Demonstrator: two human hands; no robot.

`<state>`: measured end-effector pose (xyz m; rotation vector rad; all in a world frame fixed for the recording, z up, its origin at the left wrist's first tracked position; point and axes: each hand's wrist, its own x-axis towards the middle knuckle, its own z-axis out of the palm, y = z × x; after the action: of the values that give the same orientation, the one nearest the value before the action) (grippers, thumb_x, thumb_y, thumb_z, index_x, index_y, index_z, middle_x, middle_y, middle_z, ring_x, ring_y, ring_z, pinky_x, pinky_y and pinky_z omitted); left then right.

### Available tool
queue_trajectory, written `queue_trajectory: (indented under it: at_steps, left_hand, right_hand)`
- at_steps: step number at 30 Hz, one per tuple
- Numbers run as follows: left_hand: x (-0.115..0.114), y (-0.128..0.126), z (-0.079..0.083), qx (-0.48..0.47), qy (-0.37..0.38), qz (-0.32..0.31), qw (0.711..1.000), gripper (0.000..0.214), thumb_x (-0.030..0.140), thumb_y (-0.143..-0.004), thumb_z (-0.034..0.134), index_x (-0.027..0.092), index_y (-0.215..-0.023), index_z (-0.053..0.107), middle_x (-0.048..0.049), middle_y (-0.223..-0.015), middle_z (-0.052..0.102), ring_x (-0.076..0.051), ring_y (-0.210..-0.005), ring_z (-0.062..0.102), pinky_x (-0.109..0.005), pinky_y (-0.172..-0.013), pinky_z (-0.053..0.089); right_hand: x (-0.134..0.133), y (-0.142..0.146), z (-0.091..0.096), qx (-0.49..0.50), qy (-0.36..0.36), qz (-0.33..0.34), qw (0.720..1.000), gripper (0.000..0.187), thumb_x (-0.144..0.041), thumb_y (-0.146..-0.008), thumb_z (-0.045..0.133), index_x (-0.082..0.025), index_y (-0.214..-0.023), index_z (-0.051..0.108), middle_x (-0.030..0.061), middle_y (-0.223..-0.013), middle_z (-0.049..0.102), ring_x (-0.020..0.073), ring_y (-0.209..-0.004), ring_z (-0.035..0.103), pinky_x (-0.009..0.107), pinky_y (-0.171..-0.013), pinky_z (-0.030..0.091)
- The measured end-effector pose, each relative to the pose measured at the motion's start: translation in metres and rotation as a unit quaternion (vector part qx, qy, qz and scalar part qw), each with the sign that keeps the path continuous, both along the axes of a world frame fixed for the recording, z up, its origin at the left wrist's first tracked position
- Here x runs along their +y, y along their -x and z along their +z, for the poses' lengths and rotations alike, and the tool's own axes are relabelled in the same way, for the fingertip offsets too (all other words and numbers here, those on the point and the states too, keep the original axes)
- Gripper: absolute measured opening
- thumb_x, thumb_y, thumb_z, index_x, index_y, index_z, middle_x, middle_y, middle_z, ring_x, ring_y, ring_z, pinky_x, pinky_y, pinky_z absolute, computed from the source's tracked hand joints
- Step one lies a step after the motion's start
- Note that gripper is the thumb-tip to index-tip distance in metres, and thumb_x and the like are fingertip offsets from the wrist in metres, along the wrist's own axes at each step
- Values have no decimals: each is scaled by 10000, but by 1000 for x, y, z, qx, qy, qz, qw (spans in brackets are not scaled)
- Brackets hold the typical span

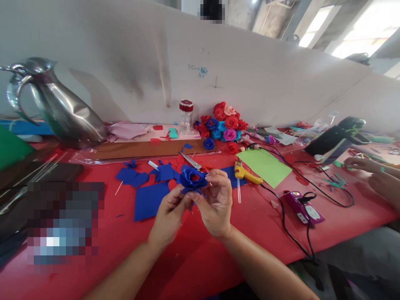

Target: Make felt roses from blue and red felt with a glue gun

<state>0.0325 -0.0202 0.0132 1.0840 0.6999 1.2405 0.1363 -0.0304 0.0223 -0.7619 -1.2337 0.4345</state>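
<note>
A blue foam rose (193,178) with a red centre is held up over the red table (93,233). My left hand (170,214) pinches it from below at the stem side. My right hand (216,200) curls around its right edge, fingertips pressed on the outer petals. Under the hands lie blue foam pieces (149,199) and smaller blue scraps (133,177). Scissors (190,160) rest just behind the rose. A yellow glue gun (246,174) lies to the right of my right hand.
A steel jug (59,108) stands far left. A small jar (186,116) and a heap of finished foam roses (223,123) sit by the white wall. Green sheet (265,166), black cable (287,221), purple device (304,207). Another person's hands (373,175) work at right.
</note>
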Motion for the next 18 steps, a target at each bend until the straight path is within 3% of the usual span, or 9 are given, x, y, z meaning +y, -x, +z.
queue_trajectory:
  at_steps: [6, 9, 14, 18]
  left_hand:
    - [1, 2, 4, -70, 69, -17, 995, 245, 358, -675, 773, 177, -623, 615, 38, -555, 521, -82, -533, 433, -217, -544, 377]
    - [5, 6, 8, -110, 117, -39, 986, 207, 322, -661, 789, 178, -639, 642, 20, -611, 587, -88, -570, 494, -227, -594, 420]
    - [10, 14, 12, -150, 164, -79, 972, 159, 262, -631, 810, 171, -628, 679, 5, -619, 636, -98, -610, 563, -217, -636, 461]
    - [12, 19, 11, -155, 178, -102, 966, 121, 208, -601, 814, 165, -612, 702, -7, -629, 663, -103, -624, 582, -213, -643, 471]
  right_hand:
    - [0, -1, 2, 13, 31, 17, 999, 339, -139, -767, 669, -293, -1023, 509, 12, -996, 411, 105, -712, 451, 250, -589, 429]
    - [-1, -2, 4, 41, 69, 57, 995, 270, -236, -793, 665, -281, -1018, 524, 15, -973, 434, 111, -704, 463, 263, -600, 437]
    - [2, -2, 4, 115, 196, 224, 948, 150, -340, -828, 626, -237, -931, 591, 0, -842, 484, 109, -645, 522, 279, -618, 461]
    - [6, -2, 3, 165, 241, 264, 919, 131, -304, -790, 672, -208, -863, 621, -29, -698, 504, 95, -599, 513, 257, -631, 448]
